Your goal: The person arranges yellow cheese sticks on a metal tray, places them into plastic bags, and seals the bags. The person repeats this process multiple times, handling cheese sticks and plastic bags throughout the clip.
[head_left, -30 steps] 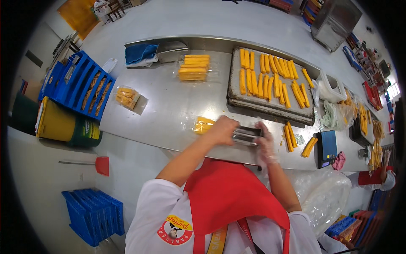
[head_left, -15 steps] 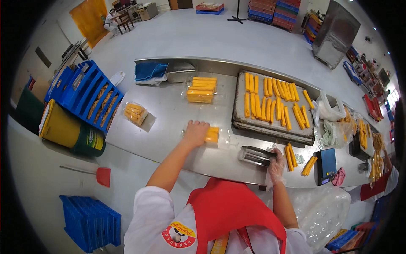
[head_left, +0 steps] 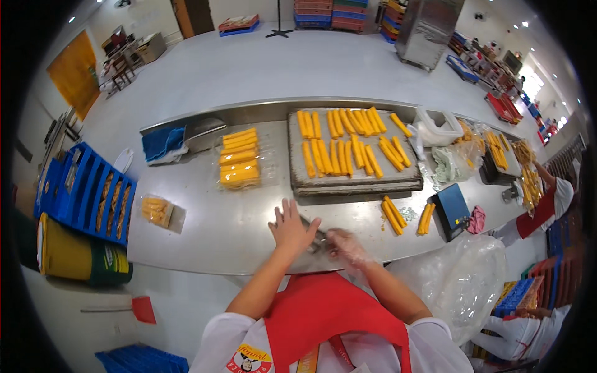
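My bare left hand [head_left: 292, 231] is spread over the middle of the steel table, with nothing seen in its grip. Beside it, my right hand [head_left: 348, 250] in a clear plastic glove is closed around the dark handle end of metal tongs [head_left: 316, 241]. The tongs are partly hidden behind my left hand, and I cannot tell if that hand touches them. Beyond the left hand lie clear packs of yellow breadsticks [head_left: 239, 156], close together. A baking tray [head_left: 354, 181] with rows of loose breadsticks sits beyond my right hand. Two small groups of breadsticks [head_left: 393, 216] lie to the right.
Left on the table are another breadstick pack [head_left: 155, 209] and a blue cloth [head_left: 163, 144]. A blue scale [head_left: 452, 210], a pink cloth [head_left: 477, 220] and a white plastic tub [head_left: 438, 127] stand right. Blue crates [head_left: 93, 193] flank the table's left end. A co-worker [head_left: 547, 202] is at far right.
My left hand has let go of a breadstick pack, which now lies against the other packs, and has moved beside my right hand. The tongs have come leftward between my hands. The view has turned right.
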### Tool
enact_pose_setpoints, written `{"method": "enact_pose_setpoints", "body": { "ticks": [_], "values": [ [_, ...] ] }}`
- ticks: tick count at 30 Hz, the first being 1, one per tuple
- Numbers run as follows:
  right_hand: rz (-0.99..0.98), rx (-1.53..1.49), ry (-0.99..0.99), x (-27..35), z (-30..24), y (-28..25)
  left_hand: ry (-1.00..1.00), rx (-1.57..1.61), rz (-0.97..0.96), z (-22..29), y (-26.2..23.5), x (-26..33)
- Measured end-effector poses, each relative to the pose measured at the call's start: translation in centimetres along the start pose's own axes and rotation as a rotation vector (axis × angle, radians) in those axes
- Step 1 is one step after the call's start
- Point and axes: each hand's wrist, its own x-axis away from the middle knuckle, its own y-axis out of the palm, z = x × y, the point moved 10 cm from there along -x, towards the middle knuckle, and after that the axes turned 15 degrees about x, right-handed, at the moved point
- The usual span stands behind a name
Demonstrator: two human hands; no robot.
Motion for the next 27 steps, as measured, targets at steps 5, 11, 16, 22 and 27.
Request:
{"method": "enact_pose_setpoints", "body": {
  "ticks": [5,11,16,22,27],
  "values": [
    [0.578,0.692,-0.467,-0.1,-11.1,-8.3,0.185,-0.159,-0.043,-1.2,-0.6,0.1],
    [0.928,0.667,-0.325,-3.0,-15.1,-20.5,-0.113,-0.21,-0.01,-5.1,-1.9,1.3],
    [0.958,0.892,-0.234,-6.8,-19.5,-25.2,-0.033,-0.227,0.174,-3.7,-1.9,3.4],
    [0.804,1.133,-0.141,-10.7,-24.7,-26.0,0.147,-0.269,0.163,-2.9,-2.5,3.8],
    [0.605,1.279,-0.054,-15.8,-24.4,-26.4,0.163,-0.289,0.152,-2.5,-2.7,4.1]
  ]
}}
